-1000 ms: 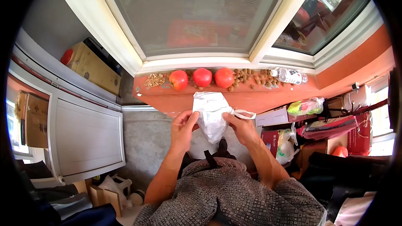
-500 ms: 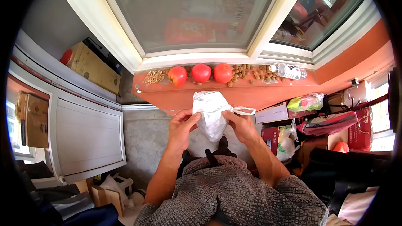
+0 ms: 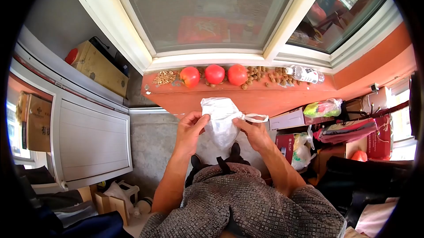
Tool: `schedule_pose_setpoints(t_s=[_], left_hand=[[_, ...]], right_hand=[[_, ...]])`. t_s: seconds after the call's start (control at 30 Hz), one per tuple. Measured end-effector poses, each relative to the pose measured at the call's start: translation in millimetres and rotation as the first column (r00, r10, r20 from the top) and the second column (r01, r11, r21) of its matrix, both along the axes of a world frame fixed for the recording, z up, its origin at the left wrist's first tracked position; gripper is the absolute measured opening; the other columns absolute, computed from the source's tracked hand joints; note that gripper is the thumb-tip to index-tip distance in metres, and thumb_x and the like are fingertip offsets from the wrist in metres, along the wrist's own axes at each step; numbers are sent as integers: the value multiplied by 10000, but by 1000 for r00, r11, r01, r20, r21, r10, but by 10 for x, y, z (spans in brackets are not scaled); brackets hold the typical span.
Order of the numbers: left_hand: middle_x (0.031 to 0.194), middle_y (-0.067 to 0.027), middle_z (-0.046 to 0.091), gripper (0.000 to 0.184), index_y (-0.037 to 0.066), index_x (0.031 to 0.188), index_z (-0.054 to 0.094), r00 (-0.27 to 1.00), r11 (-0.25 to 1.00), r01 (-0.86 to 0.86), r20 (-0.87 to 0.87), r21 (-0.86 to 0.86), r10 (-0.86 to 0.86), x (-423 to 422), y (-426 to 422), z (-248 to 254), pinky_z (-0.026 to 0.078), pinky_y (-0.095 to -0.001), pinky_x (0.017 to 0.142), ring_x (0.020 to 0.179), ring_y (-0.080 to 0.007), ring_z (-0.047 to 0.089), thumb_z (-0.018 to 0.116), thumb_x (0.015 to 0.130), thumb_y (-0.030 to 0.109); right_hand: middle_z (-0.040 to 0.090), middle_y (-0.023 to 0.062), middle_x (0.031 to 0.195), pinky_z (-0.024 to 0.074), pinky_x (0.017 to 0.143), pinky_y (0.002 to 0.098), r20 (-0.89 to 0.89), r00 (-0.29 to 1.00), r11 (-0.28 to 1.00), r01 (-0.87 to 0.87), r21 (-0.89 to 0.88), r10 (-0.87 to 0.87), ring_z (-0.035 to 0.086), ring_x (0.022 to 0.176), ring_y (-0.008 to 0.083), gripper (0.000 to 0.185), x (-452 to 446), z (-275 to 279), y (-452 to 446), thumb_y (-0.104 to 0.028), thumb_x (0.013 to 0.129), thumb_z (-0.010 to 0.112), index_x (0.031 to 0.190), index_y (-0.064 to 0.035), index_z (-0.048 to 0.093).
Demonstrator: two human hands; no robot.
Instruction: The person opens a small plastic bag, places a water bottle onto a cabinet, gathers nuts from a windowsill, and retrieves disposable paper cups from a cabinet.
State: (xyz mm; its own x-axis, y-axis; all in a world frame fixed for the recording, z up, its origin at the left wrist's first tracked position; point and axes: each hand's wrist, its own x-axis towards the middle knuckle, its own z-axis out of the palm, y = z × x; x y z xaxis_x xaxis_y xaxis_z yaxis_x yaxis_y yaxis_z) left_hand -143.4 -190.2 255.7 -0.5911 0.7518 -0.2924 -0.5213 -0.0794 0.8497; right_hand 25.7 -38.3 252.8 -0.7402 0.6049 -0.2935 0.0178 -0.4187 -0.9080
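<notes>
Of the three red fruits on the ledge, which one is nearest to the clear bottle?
The rightmost red fruit. It ends the row on the side of the clear bottle; the middle fruit and leftmost fruit lie farther away.

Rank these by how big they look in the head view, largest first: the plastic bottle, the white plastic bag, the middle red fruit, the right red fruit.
1. White plastic bag
2. Plastic bottle
3. Middle red fruit and right red fruit: too alike to rank
</notes>
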Motion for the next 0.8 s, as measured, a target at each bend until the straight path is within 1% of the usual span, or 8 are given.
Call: schedule_pose_setpoints(t_s=[0.17,0.27,0.33,0.4,0.5,0.6,0.63,0.8], left_hand=[[965,23,681,157,72,1048,693,999,999,11,47,-41,-9,-21,-28,-33,478,-214,758,853,-50,602,736,947,184],[1055,-11,670,224,56,1136,657,993,989,-105,39,-108,110,55,-8,4,503,-252,823,945,-88,613,730,945,145],[1126,-56,643,272,15,1199,607,812,951,-303,-505,64,293,134,26,-11,531,-317,922,1063,-143,620,701,951,74],[1143,-81,657,272,1,1174,624,756,957,-281,-597,74,268,147,-13,100,516,-334,963,1083,-174,626,716,920,29],[1228,-140,665,318,11,1160,669,403,998,-34,-913,50,60,99,0,402,500,-347,966,1135,-261,630,732,850,-14],[1225,-122,673,332,17,1179,664,384,991,136,-921,-15,-66,60,57,489,502,-371,952,1145,-280,624,715,852,-23],[1236,-105,674,345,39,1190,667,292,987,150,-951,-56,-99,38,72,548,505,-374,942,1160,-285,614,706,852,-21],[1091,-108,674,276,38,1121,669,355,971,184,-911,-150,-208,-43,46,413,519,-380,872,1022,-299,627,698,851,-6]], right_hand=[[682,20,952,493,781,281,-6,995,991,100,-87,-101,621,875,112,184,-55,137,-66,-167,910,772,1019,-47,685],[686,11,939,496,788,270,31,999,999,44,-20,-44,624,880,100,201,-13,93,-16,-146,908,771,1053,-44,675],[686,3,928,489,750,267,-12,1000,999,29,37,-28,608,850,87,221,-38,12,-29,-146,903,779,1064,-27,686],[686,-5,917,482,711,263,-54,999,996,14,92,-9,592,820,73,241,-59,-4,-69,-146,897,788,1074,-10,697],[687,-15,905,470,681,223,89,996,978,-43,203,26,577,799,40,255,-115,52,-100,-139,890,790,1069,17,697],[691,-20,904,475,691,221,183,974,908,-195,370,134,582,805,43,274,-103,256,-85,-110,882,787,1112,11,702],[691,-20,904,475,691,221,183,974,908,-195,370,134,582,805,43,274,-112,249,-98,-110,882,787,1112,11,702],[709,10,915,497,662,254,115,984,934,-169,314,139,596,805,50,193,-150,215,-173,-55,897,749,1078,8,733]])
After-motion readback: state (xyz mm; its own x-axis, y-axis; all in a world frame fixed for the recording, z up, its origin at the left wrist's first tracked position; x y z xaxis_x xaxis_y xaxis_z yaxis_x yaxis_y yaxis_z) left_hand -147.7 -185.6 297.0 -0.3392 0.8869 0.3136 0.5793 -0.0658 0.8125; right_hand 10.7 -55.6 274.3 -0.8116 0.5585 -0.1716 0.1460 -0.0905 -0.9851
